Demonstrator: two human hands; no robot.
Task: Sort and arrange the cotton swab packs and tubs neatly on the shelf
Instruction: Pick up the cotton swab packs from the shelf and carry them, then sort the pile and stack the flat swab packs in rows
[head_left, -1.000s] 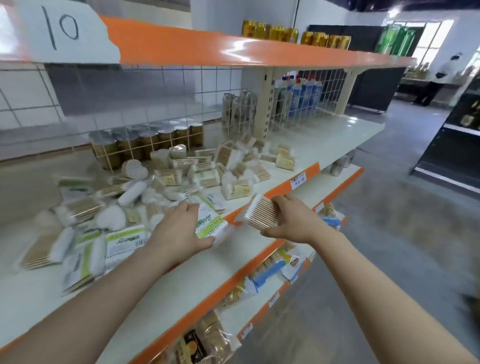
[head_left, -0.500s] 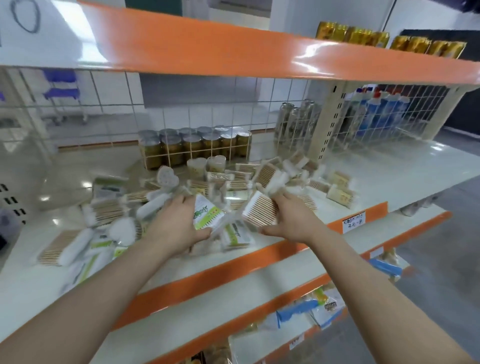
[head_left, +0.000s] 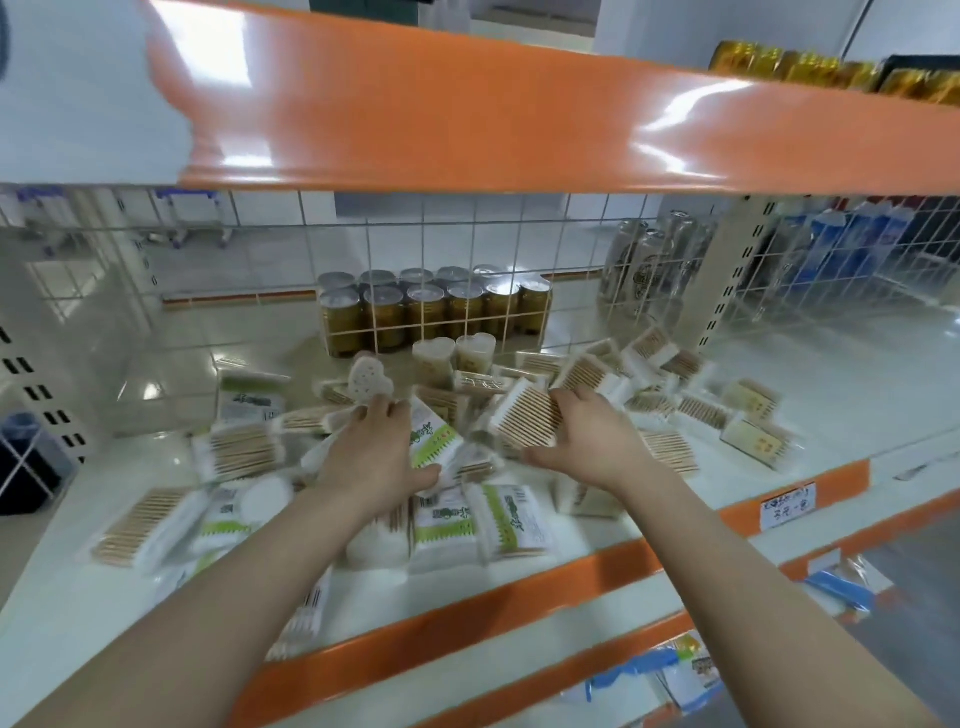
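Overhead, an orange-edged upper shelf (head_left: 467, 104) fills the top of the view, and below it the white shelf (head_left: 831, 384) with its own orange front lip carries everything. A wire grid panel (head_left: 395, 249) stands along the far side; behind it sit a block of gold-labelled jars (head_left: 431, 312) and, further right, clear bottles (head_left: 654, 260). A price tag (head_left: 788, 505) hangs on the lip at the right.

Across the middle of the shelf lies a loose heap of cotton swab packs (head_left: 498, 525), pointing every way, some overlapping. Two small tubs (head_left: 457, 358) stand upright at the far edge of the heap, just in front of the jars.

Both forearms reach in from the near edge. The left hand (head_left: 374, 457) grips a green-and-white pack (head_left: 434, 439), thumb curled under its near corner; the pack tilts, its long axis running from near right to far left. The right hand (head_left: 587, 441) holds a pack of wooden-stick swabs (head_left: 524, 418) just above the heap, fingers along its far side and thumb below; the sticks run near left to far right. The two held packs sit close together, nearly touching.
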